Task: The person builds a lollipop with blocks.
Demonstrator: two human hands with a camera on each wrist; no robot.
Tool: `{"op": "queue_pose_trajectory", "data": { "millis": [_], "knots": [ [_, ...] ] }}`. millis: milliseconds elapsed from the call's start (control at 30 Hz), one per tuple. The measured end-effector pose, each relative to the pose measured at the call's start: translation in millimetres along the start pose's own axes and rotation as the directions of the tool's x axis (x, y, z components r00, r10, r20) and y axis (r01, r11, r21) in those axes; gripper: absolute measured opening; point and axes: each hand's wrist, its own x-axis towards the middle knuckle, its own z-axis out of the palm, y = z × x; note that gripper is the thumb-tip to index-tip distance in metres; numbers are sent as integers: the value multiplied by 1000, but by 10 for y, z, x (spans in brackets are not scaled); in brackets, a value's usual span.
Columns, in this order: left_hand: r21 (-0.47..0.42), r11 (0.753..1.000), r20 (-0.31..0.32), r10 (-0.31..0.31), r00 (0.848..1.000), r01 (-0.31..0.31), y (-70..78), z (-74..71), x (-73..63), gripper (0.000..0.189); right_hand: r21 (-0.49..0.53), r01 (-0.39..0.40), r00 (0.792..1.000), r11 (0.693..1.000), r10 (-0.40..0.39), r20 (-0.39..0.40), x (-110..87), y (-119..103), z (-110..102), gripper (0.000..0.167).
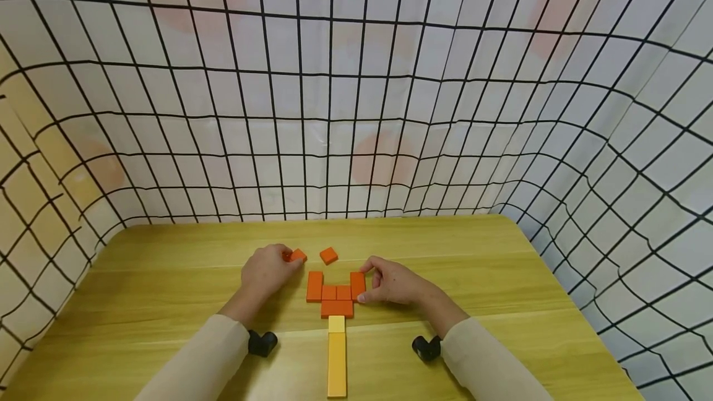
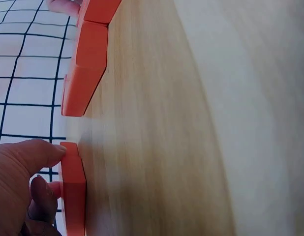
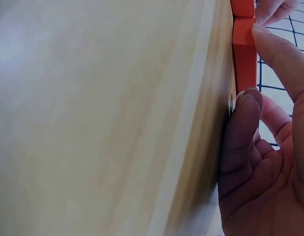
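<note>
Fingers of our left hand (image 1: 266, 272) pinch an orange piece (image 1: 299, 255), slightly parted around it, on the worktop (image 1: 167, 308) beyond the left block (image 1: 314, 286). Our right hand (image 1: 398, 283) grips the right block (image 1: 358, 283) near its ends, thumb and forefinger moderately spread. That block touches two small squares (image 1: 329, 293), which adjoin the orange bar (image 1: 337, 309); yellow pieces (image 1: 337, 364) run from it toward us. One loose tile (image 1: 328, 255) lies between our hands.
</note>
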Motion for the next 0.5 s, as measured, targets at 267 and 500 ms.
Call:
{"op": "queue_pose_trajectory", "data": {
  "millis": [267, 500],
  "knots": [
    [-6, 1000, -9, 15, 1000, -15, 16, 1, -32, 44, 9, 3, 1000, 1000, -3, 0, -3, 21, 6, 51],
    [-45, 998, -27, 53, 998, -54, 43, 21, -73, 46, 15, 4, 1000, 1000, -3, -4, 4, 33, 10, 51]
  ]
}}
